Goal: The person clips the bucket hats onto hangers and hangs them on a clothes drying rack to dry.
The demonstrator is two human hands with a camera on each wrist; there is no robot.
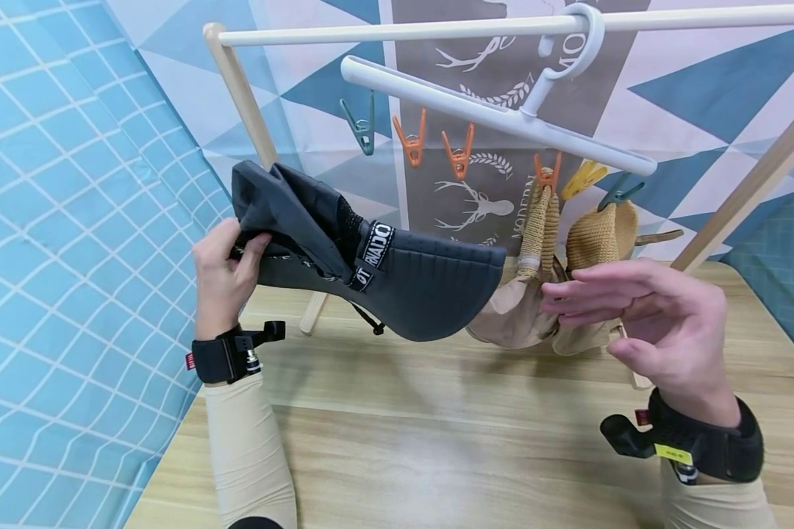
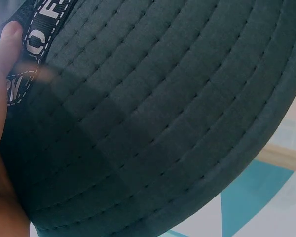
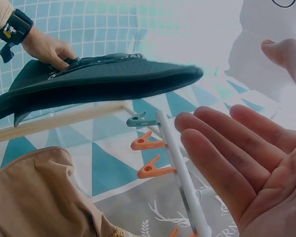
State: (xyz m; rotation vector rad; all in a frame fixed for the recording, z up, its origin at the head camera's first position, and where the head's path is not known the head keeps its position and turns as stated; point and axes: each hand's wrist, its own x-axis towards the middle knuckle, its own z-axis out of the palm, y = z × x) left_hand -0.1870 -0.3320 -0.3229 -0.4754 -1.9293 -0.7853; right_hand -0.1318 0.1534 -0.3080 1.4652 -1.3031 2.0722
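A dark bucket hat (image 1: 430, 275) with a stitched brim and a lettered band hangs in the air, folded, below the hanger's left end. My left hand (image 1: 228, 268) pinches its edge at the left, thumb in front; the left wrist view is mostly filled by the brim (image 2: 153, 108). My right hand (image 1: 662, 316) holds nothing, its fingers extended toward the left in front of the beige hat. In the right wrist view its fingers (image 3: 227, 153) are straight, apart from the dark hat (image 3: 113, 81). A white hanger (image 1: 496, 110) carries green, orange and yellow clips.
The hanger hooks over a white rail (image 1: 423, 31) on a wooden-legged rack. A beige hat with a woven straw part (image 1: 598, 235) hangs from clips at the hanger's right end. Two orange clips (image 1: 459, 150) and a green clip (image 1: 362, 128) hang at the left. Below lies a wood-grain table (image 1: 437, 441).
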